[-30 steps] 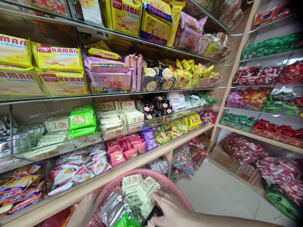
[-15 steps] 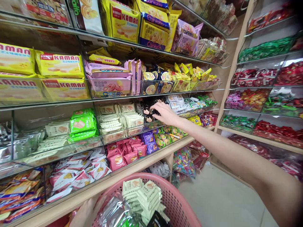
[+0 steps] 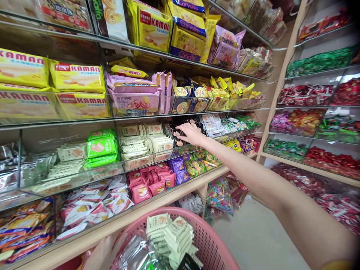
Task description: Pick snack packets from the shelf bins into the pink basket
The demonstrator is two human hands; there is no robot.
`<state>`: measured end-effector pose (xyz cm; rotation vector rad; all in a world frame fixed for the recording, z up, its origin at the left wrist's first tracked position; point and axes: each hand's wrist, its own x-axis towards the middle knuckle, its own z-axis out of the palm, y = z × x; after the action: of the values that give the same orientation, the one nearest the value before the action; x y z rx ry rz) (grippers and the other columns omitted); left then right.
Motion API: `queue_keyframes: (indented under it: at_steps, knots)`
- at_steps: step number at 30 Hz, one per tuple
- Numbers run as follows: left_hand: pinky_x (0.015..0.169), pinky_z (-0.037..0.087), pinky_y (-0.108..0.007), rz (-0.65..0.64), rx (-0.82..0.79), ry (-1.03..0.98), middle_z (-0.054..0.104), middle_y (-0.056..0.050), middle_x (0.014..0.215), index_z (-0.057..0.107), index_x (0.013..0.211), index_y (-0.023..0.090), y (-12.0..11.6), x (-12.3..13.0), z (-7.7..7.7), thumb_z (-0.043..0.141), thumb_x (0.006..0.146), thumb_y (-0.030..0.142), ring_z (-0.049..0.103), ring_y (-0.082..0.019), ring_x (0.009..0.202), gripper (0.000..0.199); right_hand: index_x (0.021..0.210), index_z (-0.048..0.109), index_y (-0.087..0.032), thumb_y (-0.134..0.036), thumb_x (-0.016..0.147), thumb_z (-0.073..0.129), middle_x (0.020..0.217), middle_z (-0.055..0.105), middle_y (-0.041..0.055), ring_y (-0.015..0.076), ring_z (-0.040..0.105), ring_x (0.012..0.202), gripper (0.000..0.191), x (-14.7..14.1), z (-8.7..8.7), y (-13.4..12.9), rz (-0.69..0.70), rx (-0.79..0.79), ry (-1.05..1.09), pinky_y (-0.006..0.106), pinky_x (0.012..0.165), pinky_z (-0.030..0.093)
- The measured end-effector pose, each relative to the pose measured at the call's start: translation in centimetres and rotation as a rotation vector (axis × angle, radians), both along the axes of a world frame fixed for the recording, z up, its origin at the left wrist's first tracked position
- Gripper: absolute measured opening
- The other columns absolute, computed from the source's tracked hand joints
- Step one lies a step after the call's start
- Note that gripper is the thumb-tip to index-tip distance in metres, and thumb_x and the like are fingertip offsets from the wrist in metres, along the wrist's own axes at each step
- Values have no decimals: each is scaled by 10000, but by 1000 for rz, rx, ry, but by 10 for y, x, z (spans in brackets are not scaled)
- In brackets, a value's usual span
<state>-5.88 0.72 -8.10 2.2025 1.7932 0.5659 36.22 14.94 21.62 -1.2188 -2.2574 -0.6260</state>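
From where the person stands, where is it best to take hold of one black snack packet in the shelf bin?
Probably by its upper edge, coming from the front over the clear bin wall: the black snack packets lie piled, tops exposed, right where the right hand reaches.

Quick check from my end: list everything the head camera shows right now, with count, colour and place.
black snack packets: several, black, middle shelf bin, under the right hand
cream wafer packets: many, cream, bin left of the black ones
green packets: a stack, bright green, further left on that shelf
Kaman bags: several, yellow, upper left shelves
pink packets: many, pink, lower shelf
basket: one, pink plastic, bottom centre, holding cream, silver, green and black packets
candy bins: many, red and green, right-hand shelves
right hand: reaching into the black packet bin, grip hidden
left hand: at the basket's left rim
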Motion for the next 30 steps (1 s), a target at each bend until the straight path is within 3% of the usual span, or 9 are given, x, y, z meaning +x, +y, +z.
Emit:
queue_keyframes:
  at_steps: [4, 13, 18, 24, 30]
  knots:
    - [1164, 214, -410, 7, -60, 65, 448, -171, 1423, 440, 1342, 108, 0, 1, 0, 170, 941, 549, 316, -248, 1397, 655, 1251, 536, -140, -325, 901, 530, 1243, 586, 159, 313, 463, 1165, 396, 0, 0, 2, -1, -1, -18, 445, 919, 330]
    - [1155, 238, -410, 10, -45, 84, 482, -162, 1397, 466, 1312, 118, 2, 0, -1, 173, 932, 565, 362, -273, 1371, 655, 1258, 542, -144, -330, 900, 539, 1148, 559, 141, 292, 450, 1058, 404, 0, 5, -3, -55, 49, -81, 420, 899, 291]
    - [1159, 238, -403, 4, 0, 74, 503, -127, 1387, 492, 1304, 152, 1, 0, 0, 216, 932, 549, 321, -262, 1397, 610, 1120, 616, -166, -374, 898, 544, 1090, 547, 120, 275, 433, 1002, 313, 1, 10, -7, -63, 61, -79, 393, 857, 280]
    - [1132, 280, -425, -8, -47, 26, 597, -81, 1282, 589, 1184, 228, -6, 7, 13, 244, 939, 525, 412, -267, 1338, 517, 988, 585, -151, -316, 871, 601, 1054, 591, 111, 265, 462, 1009, 203, 2, 9, -10, 2, 43, -49, 389, 893, 271]
    - [1097, 322, -451, 10, -69, 4, 593, -118, 1290, 558, 1194, 186, -4, 6, 12, 258, 927, 521, 477, -286, 1284, 523, 926, 549, -169, -303, 870, 589, 953, 634, 82, 244, 520, 925, 151, 13, 17, -33, 122, 126, 162, 349, 821, 327]
